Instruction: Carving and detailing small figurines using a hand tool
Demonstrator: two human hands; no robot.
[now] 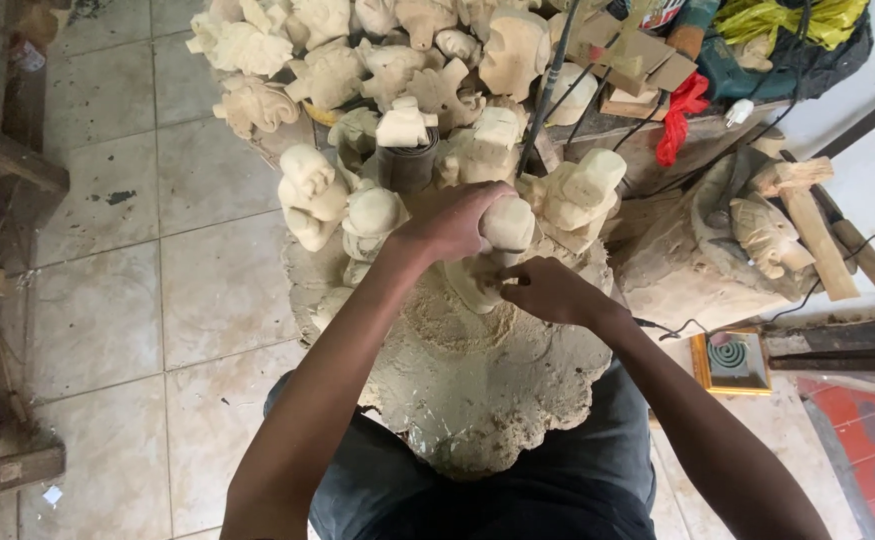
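Gripping pale wooden carving [492,250] at top, left hand [449,222] closing around rounded head; right hand [549,290] pinching lower side, fingers closed against wood. Carving standing on stump worktop [477,390], unfinished figurines [357,130] crowding behind.

Pale unfinished wooden figurine [502,240] in my grip, rounded head up, roughly upright, my left hand [452,220] wrapped round its top, my right hand [547,290] at its lower body, above the sawdust-covered stump [477,380]

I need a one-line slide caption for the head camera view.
Left hand grips a pale wooden figure on a stump; right hand works its lower part.
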